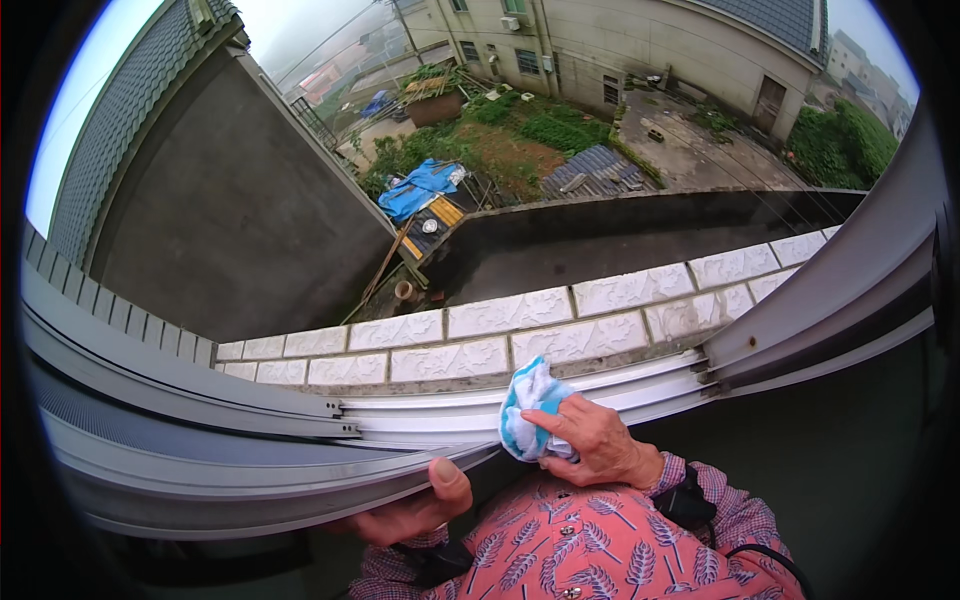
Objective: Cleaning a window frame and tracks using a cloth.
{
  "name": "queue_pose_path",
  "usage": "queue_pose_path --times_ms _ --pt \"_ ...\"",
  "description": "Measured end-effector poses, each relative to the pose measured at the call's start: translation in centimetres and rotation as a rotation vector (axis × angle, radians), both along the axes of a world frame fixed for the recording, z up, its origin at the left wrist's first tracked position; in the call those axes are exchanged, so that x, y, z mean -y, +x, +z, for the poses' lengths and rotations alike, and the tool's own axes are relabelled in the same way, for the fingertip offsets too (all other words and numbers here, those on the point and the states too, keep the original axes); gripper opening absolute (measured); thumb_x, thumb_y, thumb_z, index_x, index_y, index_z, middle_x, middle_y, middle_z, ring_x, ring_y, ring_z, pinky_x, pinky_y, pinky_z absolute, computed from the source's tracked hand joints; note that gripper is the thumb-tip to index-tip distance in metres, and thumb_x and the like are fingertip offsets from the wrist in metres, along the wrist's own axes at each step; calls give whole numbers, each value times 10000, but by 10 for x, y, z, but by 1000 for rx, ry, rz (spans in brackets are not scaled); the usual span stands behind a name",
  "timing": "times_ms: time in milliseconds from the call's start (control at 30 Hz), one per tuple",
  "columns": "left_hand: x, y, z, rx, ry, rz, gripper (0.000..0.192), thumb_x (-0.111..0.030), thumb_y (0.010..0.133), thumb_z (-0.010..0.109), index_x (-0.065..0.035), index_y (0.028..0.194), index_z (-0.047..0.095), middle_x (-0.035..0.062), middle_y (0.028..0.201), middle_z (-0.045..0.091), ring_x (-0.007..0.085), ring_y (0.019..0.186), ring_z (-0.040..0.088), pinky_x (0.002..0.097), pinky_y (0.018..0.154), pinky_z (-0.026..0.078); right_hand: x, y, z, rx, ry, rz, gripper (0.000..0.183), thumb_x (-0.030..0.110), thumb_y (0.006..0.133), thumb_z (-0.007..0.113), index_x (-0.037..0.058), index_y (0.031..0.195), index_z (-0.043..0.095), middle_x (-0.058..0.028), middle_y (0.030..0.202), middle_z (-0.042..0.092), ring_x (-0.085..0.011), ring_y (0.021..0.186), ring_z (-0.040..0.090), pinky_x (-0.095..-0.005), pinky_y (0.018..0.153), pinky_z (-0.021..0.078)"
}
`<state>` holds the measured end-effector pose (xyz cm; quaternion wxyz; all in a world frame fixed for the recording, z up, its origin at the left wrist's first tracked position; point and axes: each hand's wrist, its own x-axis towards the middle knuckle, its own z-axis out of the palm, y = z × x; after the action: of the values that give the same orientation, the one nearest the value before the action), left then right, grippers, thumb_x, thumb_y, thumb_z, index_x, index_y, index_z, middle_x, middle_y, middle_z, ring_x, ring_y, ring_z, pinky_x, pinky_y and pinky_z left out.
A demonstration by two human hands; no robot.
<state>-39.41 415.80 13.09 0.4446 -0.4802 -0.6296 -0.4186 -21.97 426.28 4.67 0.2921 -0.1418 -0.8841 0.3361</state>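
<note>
In my right hand (596,439) is a bunched white and blue cloth (529,412), pressed against the aluminium window track (450,416). The index finger lies along the cloth's near side, and the thumb is below. My left hand (424,502) grips the inner sliding window sash (255,491) near its end. Its thumb shows over the frame's edge, while the other fingers are partly hidden beneath. The track runs between the sashes on the left and the window frame's side jamb (810,277) on the right, with its raised rails exposed.
Beyond the track is an outer ledge faced with white textured tiles (450,360). Outside and far below lie a dark wall (645,217), a blue tarpaulin (420,187) and a garden plot (517,135). A grey building wall (240,195) rises at the left.
</note>
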Motion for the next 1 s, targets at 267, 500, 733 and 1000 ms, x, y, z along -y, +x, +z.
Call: queue_pose_path --times_ms 267,500,733,1000 --pt "1 4 7 -3 -80 49 728 -441 674 538 101 1150 439 292 1113 480 398 1025 452 446 864 411 1 -1 0 -7 6 -19 579 186 638 634 61 1186 495 -110 750 503 -266 710 512 -349 636 441" --pt "-3 -8 2 -253 1 75 633 -427 749 460 42 1174 450 286 1087 522 401 971 500 451 853 425 2 -1 1 6 16 -32 575 182 638 632 60 1184 496 -105 742 505 -261 706 513 -344 638 443" --pt "-11 -5 0 -72 181 -76 733 -430 697 516 73 1213 381 335 1208 372 424 1101 390 486 886 392 2 -2 3 0 11 -23 581 188 637 638 57 1185 495 -105 745 505 -260 710 512 -341 643 441" --pt "-8 -5 0 -100 73 -61 858 -428 648 555 84 1272 262 337 1238 303 423 1149 307 528 932 333 1 -1 2 10 16 -20 585 190 636 639 59 1187 494 -101 739 497 -259 707 507 -343 635 437"
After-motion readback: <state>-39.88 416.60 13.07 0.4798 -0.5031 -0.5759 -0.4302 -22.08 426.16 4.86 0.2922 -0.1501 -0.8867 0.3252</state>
